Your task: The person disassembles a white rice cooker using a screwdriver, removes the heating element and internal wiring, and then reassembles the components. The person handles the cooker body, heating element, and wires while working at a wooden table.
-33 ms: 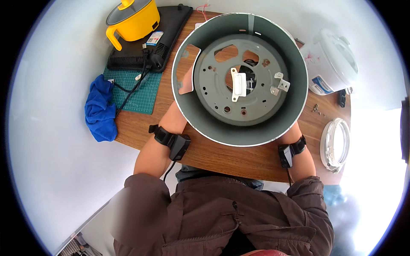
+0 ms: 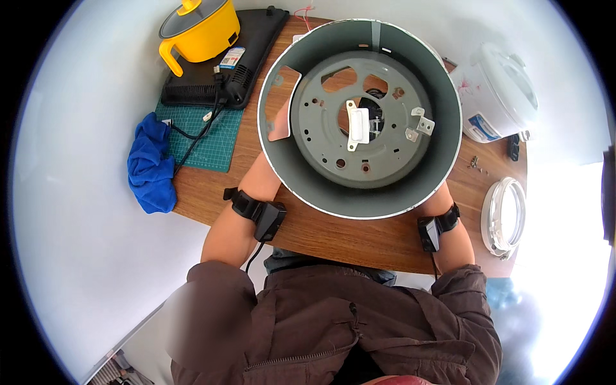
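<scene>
A large round appliance housing [image 2: 359, 204], grey inside with a pale rim, stands in front of me with its open side toward me. Its perforated inner floor [image 2: 321, 144] carries a white rectangular part on a metal bracket [image 2: 360, 126] over the central hole, and a small metal clip [image 2: 424, 125] at the right. Both my forearms reach behind the housing's near edge. A bit of my left hand [image 2: 280, 123] shows through the cut-out in the left wall; its fingers are hidden. The housing covers my right hand, leaving only the wrist beside its lower right rim.
At the far left, a yellow pot [image 2: 204, 35] sits on a black flat appliance [image 2: 256, 58]. A green cutting mat [image 2: 215, 144] and blue cloth [image 2: 151, 163] lie nearer. On the right are a white lidded container [image 2: 491, 93], small screws [image 2: 474, 162] and a white ring [image 2: 489, 221].
The housing has shifted very slightly away from me, its inner floor moving up a little in the picture. My forearms look unchanged.
</scene>
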`<state>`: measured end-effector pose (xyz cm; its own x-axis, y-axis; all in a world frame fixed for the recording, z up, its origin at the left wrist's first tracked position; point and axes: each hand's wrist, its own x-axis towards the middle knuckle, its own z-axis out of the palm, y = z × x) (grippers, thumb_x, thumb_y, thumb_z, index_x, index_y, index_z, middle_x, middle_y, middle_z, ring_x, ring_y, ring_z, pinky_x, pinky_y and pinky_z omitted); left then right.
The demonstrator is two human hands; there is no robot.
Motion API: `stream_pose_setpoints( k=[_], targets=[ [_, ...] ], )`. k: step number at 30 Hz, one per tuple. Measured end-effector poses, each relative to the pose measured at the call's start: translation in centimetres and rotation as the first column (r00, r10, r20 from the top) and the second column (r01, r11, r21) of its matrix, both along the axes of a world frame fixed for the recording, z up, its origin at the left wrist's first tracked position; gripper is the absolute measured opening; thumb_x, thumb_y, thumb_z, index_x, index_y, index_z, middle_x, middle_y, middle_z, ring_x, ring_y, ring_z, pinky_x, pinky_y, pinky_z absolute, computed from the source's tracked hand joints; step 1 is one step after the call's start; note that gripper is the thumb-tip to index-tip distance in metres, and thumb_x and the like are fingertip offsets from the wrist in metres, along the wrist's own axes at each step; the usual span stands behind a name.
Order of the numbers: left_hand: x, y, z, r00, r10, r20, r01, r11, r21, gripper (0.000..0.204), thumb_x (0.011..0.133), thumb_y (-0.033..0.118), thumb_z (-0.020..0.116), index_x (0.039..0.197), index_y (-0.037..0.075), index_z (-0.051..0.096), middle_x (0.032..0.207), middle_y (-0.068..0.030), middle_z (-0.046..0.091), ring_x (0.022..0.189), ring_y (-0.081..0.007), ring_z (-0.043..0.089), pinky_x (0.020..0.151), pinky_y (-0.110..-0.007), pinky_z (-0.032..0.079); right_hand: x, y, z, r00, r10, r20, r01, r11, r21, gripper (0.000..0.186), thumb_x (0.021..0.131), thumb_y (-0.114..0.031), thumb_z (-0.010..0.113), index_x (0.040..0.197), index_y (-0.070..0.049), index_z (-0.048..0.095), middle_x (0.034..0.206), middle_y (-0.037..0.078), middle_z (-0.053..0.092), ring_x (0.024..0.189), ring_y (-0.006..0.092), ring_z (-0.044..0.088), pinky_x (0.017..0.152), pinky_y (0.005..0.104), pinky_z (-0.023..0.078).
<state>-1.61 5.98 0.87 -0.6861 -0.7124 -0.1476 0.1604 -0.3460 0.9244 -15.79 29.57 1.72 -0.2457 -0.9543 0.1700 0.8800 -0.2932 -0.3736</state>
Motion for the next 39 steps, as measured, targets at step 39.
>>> stream_pose_setpoints(
  k=[39],
  targets=[
    [3.1, 2.8, 9.3, 0.984, 0.138, 0.112, 0.105, 0.062, -0.993, 0.03, 0.095, 0.019, 0.074, 0.12, 0.004, 0.065, 0.099, -0.0101, 0.06, 0.088, -0.024, 0.063, 0.077, -0.035, 0.051, -2.2, -3.2, -2.0, 0.993, 0.009, 0.118, -0.025, 0.991, 0.13, 0.055, 0.11, -0.041, 0.042, 0.147, -0.002, 0.053, 0.145, 0.017, 0.062, 0.129, 0.0326, 0.063, 0.115, 0.0477, 0.046]
  ],
)
